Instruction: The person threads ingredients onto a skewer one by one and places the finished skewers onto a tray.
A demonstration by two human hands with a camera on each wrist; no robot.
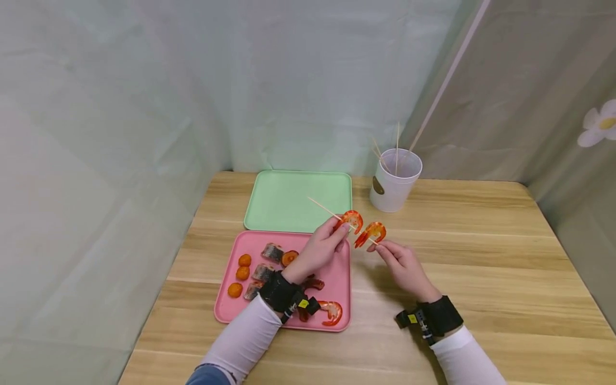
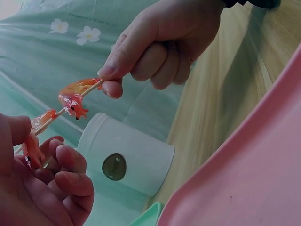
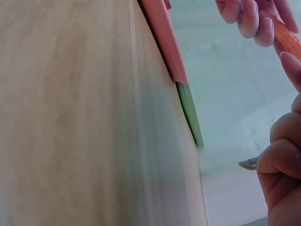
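Observation:
Two orange-red shrimp are threaded on one thin wooden skewer [image 1: 322, 207], held up above the table to the right of the pink tray. My left hand [image 1: 317, 254] pinches the nearer-left shrimp [image 1: 355, 218] between thumb and fingers; its other fingers curl loosely in the left wrist view. The second shrimp [image 1: 378, 230] sits between the two hands. With thumb and forefinger, my right hand [image 1: 403, 266] grips the skewer's right end just beyond that shrimp. In the right wrist view, part of the left hand's shrimp [image 3: 288, 40] shows, while the right fingertips are cut off.
The pink tray [image 1: 250, 240] holds orange balls [image 1: 243, 273], fish pieces [image 1: 263, 272], reddish-brown pieces [image 1: 315, 284] and a loose shrimp [image 1: 333, 312]; my left forearm covers part of it. Behind lies a green tray [image 1: 298, 198]. A white bucket [image 1: 392, 195] with several skewers [image 1: 397, 141] stands at the back.

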